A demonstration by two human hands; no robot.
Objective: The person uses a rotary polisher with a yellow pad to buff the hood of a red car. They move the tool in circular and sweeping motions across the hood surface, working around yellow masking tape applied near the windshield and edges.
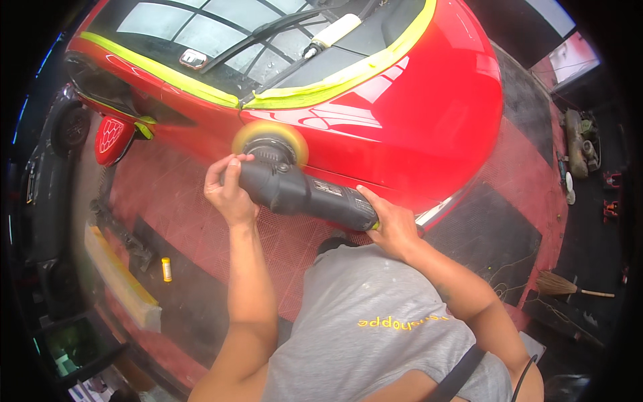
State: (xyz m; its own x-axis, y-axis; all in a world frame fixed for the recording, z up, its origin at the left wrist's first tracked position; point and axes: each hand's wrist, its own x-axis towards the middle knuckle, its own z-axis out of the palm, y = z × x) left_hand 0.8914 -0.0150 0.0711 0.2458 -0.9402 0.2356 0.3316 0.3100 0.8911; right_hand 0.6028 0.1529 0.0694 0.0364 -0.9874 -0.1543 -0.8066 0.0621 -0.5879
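A black car polisher (301, 193) lies across in front of me, its yellow foam pad (299, 142) against the side of a red car (435, 127). At the polisher's head, my left hand (231, 191) is closed with thumb and fingers on the housing; part of its grip is hidden. My right hand (392, 226) wraps round the rear end of the body. Yellow-green masking tape (335, 95) edges the windshield just beyond the pad. A bottle with a pale yellow body (337, 30) lies at the base of the glass, near the wiper (258, 33).
A red side mirror (112, 141) sticks out at the left. On the floor stands a small yellow container (167, 269), beside a long wrapped piece (120, 278). A broom (559, 284) and a loose cord (512, 289) lie at the right. Another dark car (50, 181) is far left.
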